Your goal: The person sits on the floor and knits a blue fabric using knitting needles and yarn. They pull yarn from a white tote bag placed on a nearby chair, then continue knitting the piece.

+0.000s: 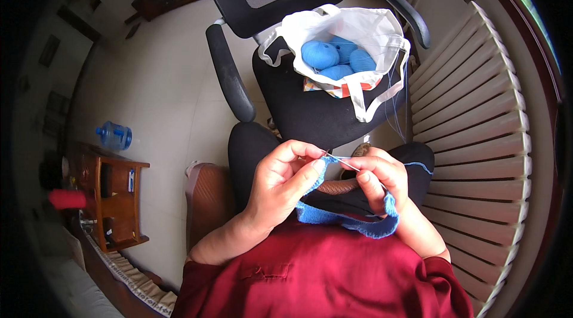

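My left hand [286, 179] pinches the upper edge of a blue knitted strip [344, 221] between thumb and forefinger, beside the tip of a thin knitting needle [349, 164]. That needle lies in the fingers of my right hand [385, 174], close to the left fingertips. The strip curves in a loop below both hands, in front of my red top. A strand of blue yarn [420, 165] runs from my right hand across my knee. Several balls of blue yarn [320, 54] sit in a white cloth bag [291, 27], with strands hanging over its right side.
The bag stands on the seat of a black office chair [286, 103] facing me. A white radiator [474, 139] runs along the right. On the left are a wooden shelf unit [121, 201] and a blue water bottle [115, 135] on the tiled floor.
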